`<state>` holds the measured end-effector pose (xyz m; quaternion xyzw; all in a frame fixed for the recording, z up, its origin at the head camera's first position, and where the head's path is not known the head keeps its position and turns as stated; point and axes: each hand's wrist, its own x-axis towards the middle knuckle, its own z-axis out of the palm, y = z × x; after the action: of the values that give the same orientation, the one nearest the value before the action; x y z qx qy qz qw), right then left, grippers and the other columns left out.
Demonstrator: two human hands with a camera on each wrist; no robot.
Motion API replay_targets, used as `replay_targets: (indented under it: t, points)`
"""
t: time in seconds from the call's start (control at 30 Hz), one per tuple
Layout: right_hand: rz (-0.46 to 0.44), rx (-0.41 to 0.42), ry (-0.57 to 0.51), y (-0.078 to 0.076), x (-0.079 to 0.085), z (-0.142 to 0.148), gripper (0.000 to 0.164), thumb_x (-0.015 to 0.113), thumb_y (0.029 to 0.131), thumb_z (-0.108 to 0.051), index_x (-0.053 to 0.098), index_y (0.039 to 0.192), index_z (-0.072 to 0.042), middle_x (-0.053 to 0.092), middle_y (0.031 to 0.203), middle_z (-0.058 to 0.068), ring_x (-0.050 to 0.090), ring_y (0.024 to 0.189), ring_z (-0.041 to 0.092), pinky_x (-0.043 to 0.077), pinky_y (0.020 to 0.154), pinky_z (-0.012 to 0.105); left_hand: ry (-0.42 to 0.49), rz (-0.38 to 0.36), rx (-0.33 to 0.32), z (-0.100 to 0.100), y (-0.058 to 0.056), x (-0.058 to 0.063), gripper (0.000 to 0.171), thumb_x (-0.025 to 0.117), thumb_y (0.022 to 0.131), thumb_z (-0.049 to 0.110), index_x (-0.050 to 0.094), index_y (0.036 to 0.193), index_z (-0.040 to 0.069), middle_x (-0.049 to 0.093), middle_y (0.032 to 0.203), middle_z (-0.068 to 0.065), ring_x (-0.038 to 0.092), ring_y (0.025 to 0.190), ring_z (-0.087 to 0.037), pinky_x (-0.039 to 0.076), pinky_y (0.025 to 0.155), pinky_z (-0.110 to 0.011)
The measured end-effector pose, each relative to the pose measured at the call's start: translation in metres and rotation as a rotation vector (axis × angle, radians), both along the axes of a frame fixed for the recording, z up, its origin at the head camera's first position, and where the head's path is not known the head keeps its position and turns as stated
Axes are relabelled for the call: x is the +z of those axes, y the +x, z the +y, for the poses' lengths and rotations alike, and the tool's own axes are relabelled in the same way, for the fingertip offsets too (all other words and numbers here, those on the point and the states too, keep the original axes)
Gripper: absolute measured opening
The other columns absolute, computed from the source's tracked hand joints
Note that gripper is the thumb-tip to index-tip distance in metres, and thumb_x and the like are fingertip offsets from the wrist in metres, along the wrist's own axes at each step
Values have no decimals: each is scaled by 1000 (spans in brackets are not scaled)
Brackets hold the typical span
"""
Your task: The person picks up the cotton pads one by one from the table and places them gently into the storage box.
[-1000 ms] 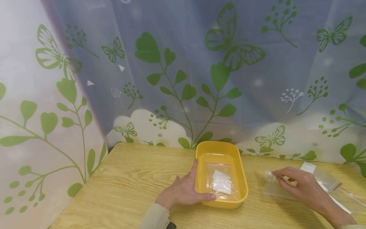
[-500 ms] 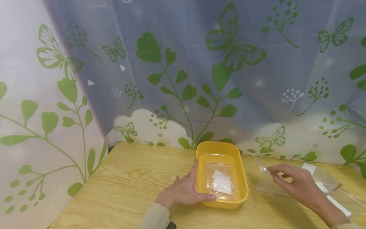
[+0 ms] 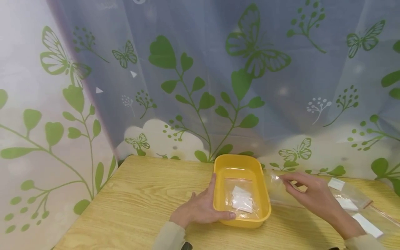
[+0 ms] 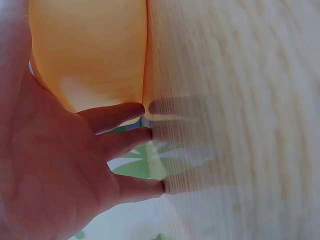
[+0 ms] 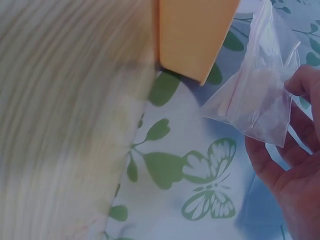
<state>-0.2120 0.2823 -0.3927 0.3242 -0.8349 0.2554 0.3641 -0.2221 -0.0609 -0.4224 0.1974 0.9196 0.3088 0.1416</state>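
At the table's centre stands a yellow plastic tub (image 3: 265,194) with rounded corners. Inside it lies a clear zip bag (image 3: 228,194) with white pieces. My left hand (image 3: 203,206) holds the tub's near left corner, its thumb over the near rim and its fingers along the outer left wall; in the left wrist view those fingertips reach the tabletop. To the tub's right, my right hand (image 3: 315,196) pinches another clear zip bag (image 5: 260,90) by a corner between thumb and fingers. That bag hangs spread out, its red-edged seal low, its left end overlapping the tub's side in the head view.
On the right of the wooden table (image 3: 150,187) lie more clear zip bags (image 3: 362,194) with white rectangular pieces (image 3: 367,225). A patterned curtain (image 3: 193,86) with green leaves and butterflies hangs right behind the table's back edge.
My right hand has moved left with the pinched bag, from over the other bags to beside the tub, uncovering more white pieces. The left hand and tub have stayed put.
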Motion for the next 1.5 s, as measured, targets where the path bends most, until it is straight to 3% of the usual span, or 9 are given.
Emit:
replay_targets:
  t: [0.4, 0.7, 1.5]
  points:
    - [19, 85, -15, -15, 11, -28, 39, 79, 70, 13, 80, 98, -14, 78, 88, -5, 69, 77, -1, 54, 68, 9, 6, 0, -7, 0, -1, -1, 135, 71, 78, 76, -17, 164, 20, 34, 166, -17, 38, 151, -36, 13, 122, -72]
    - [20, 154, -68, -24, 8, -50, 38, 79, 71, 15, 80, 97, -12, 77, 86, -2, 69, 73, 6, 54, 70, 8, 16, -4, -9, 0, -1, 0, 135, 71, 78, 75, -17, 164, 20, 34, 166, -15, 38, 151, -35, 13, 121, -74]
    - [-54, 154, -73, -39, -9, -83, 26, 78, 77, 10, 79, 93, -11, 79, 86, -2, 68, 72, 6, 54, 62, 10, 12, -3, -5, 1, -1, 1, 135, 70, 77, 77, -16, 164, 20, 34, 167, -12, 39, 151, -33, 15, 120, -76]
